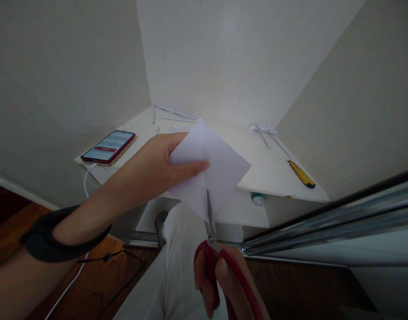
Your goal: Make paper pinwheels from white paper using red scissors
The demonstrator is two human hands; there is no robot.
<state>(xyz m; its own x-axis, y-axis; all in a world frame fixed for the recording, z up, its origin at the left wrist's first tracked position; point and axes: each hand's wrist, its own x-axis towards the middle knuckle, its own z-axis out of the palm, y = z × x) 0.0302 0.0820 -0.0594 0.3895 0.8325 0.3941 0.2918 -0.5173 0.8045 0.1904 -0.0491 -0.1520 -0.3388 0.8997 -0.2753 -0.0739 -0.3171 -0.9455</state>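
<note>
My left hand (172,162) pinches a white square of paper (224,160), its thumb lying across the front and the other fingers hidden behind. The sheet is turned corner-down, with a faint crease running from its top corner to its bottom one. My right hand (224,275) grips red-handled scissors (211,240), fingers through the loops. Their blades are slightly parted at the bottom corner of the paper, one blade lying in front of the sheet along the crease.
On the white shelf (257,178) lie a phone (108,146) with a white cable, thin rolled paper strips (177,113), more paper pieces (265,133) and a yellow utility knife (300,173). A bottle (257,198) shows below. A metal rail (324,222) runs along the right.
</note>
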